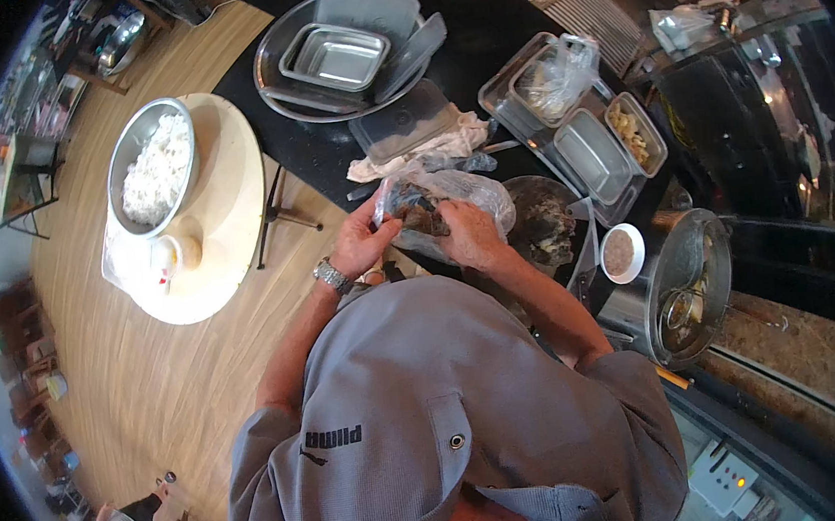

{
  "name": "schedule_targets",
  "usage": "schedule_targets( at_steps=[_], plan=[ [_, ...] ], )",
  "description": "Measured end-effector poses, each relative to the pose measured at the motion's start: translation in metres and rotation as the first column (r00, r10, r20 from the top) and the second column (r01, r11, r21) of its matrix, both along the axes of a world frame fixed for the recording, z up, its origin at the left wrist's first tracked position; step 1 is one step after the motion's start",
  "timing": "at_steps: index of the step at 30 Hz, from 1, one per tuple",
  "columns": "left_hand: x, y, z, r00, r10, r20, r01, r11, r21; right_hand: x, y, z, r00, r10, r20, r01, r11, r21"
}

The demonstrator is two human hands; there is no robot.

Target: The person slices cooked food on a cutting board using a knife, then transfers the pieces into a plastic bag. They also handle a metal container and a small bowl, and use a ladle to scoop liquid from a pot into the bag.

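My left hand [362,245], with a metal watch at the wrist, holds the open edge of a clear plastic bag [490,192]. Inside the bag's mouth is a dark brown lump of food [419,217], whose exact kind I cannot tell. My right hand [471,233] grips the lump and the near side of the bag, its fingertips partly hidden. Just right of the bag, a dark, mottled piece of food [546,222] rests on a round board, partly covered by my arm. A broad knife blade [585,240] lies beside it.
Beyond my hands are a crumpled cloth [415,157], a plastic lid [404,118] and a metal basin [270,97]. Steel containers sit in a tray [502,86] at right, near a white bowl [622,253] and a large pot [691,287]. Left, a round table [231,165] bears a bowl of white food [156,172].
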State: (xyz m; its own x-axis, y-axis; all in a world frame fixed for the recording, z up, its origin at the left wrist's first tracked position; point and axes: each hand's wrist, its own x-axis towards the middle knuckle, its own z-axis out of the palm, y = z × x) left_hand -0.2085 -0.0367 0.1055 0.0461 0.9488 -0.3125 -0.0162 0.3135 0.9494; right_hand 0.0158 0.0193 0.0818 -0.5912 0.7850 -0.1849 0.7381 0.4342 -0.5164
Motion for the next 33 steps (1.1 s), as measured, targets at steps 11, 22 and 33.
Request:
schedule_targets(
  at_steps=[11, 22, 33],
  plan=[
    [0.006, 0.009, -0.019, 0.997, -0.080, -0.022, 0.080, 0.997, 0.010, 0.101, 0.079, 0.153, 0.778, -0.473, -0.412, 0.538, 0.842, 0.048],
    [0.007, 0.004, -0.008, 0.998, -0.052, -0.040, 0.052, 0.999, 0.000, 0.268, 0.177, -0.011, 0.762, -0.639, 0.101, 0.641, 0.768, 0.023],
    [0.011, 0.010, -0.004, 0.995, -0.001, -0.100, 0.001, 1.000, 0.005, 0.279, 0.199, -0.060, 0.752, -0.659, -0.014, 0.644, 0.730, 0.229]
  ],
)
